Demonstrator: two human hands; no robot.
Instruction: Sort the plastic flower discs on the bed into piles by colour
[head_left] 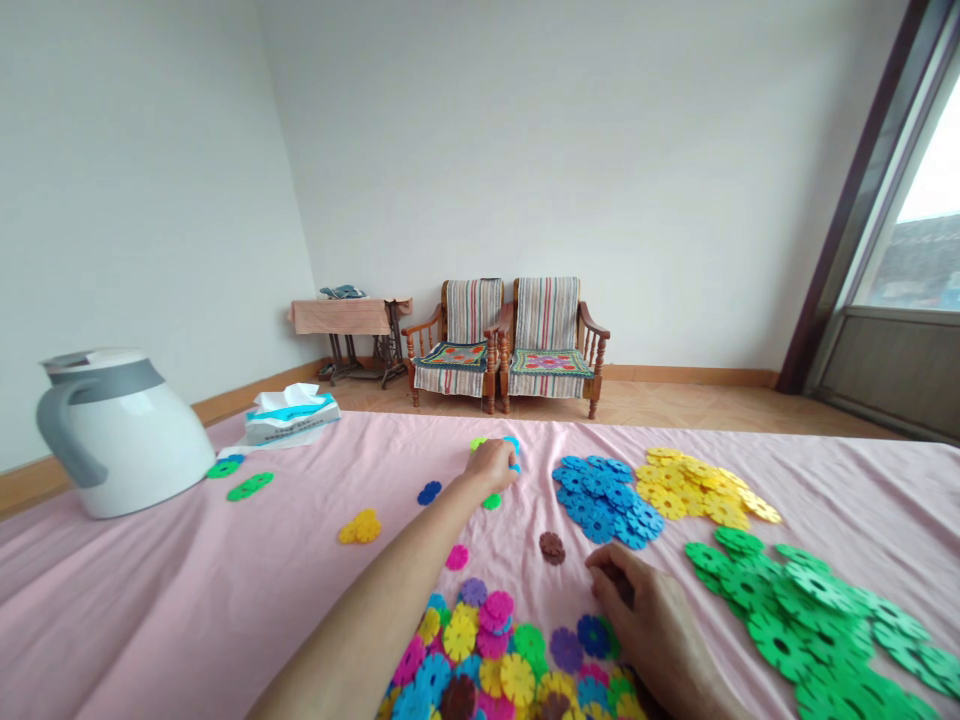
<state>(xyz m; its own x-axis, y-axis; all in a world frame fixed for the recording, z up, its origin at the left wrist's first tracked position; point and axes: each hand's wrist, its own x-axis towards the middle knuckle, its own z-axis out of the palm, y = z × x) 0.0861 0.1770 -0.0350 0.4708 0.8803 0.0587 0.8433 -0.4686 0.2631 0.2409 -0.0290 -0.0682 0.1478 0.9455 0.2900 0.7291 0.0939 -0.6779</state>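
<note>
My left hand reaches far across the pink cloth, fingers curled on a light blue snowflake disc beside a green one. My right hand rests near the front, fingers bent on a dark brown disc. Another brown disc lies just ahead of it. A mixed heap of coloured discs sits between my arms. Sorted piles lie to the right: blue, yellow and green.
A white kettle stands at the left, a tissue pack behind it. Loose discs lie around: green, yellow, blue, pink. Two striped wooden chairs and a small table stand by the far wall.
</note>
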